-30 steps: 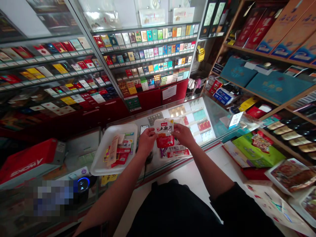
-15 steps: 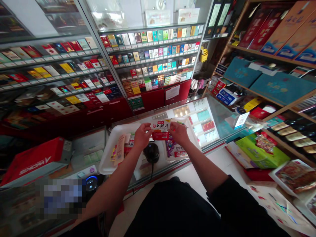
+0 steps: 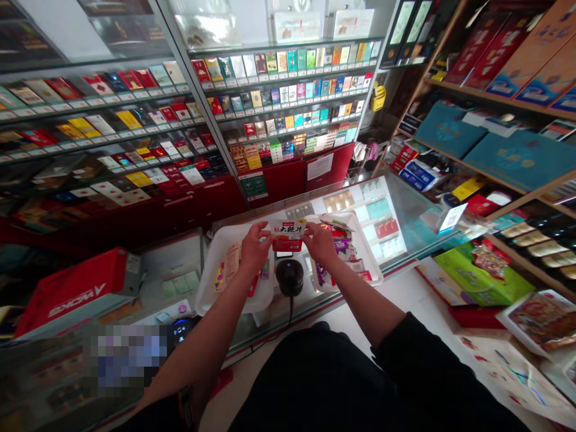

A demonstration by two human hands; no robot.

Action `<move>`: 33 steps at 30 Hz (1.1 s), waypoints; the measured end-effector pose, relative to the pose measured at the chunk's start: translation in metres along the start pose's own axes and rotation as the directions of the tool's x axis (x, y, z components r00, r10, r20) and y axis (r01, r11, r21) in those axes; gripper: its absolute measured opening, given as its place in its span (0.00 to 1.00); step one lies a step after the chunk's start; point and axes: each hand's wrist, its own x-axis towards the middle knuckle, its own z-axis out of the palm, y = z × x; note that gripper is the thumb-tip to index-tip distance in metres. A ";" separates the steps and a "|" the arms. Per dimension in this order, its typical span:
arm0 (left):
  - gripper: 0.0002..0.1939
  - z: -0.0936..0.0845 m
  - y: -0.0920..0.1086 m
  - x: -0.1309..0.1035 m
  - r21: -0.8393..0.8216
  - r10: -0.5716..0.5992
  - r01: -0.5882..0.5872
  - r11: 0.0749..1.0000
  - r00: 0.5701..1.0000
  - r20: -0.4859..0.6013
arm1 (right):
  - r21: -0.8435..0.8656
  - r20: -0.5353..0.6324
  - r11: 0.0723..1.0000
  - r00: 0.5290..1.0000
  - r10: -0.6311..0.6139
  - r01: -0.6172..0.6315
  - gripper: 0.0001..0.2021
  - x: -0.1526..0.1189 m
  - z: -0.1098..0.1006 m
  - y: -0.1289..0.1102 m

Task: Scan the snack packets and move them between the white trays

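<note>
A small white and red snack packet (image 3: 288,233) is stretched flat between my two hands, its printed face toward me. My left hand (image 3: 256,247) pinches its left edge, and my right hand (image 3: 320,241) pinches the right edge. Just below the packet stands a round black device (image 3: 289,277) with a cable, on the glass counter. Under my left forearm lies a white tray (image 3: 207,264) with several snack packets (image 3: 233,261). Beside my right hand is a second white tray (image 3: 369,255), holding purple and red packets (image 3: 344,247); my hand hides part of it.
The glass display counter (image 3: 405,210) runs across in front of me. At the left lies a red and grey box (image 3: 76,294). Shelves of cigarette packs (image 3: 288,96) line the back wall. To the right are a green box (image 3: 481,276) and a wooden shelf (image 3: 499,174) with large boxes.
The view has shifted, so the surroundings sit a little farther right. The packet is still between both hands and now hangs slightly farther left over the black device; more of the right tray shows.
</note>
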 end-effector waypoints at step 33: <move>0.21 -0.061 -0.028 0.010 -0.218 -0.105 0.090 0.972 0.993 -0.058 | 0.211 0.031 0.975 0.998 0.061 -0.066 0.13 0.004 0.062 -0.052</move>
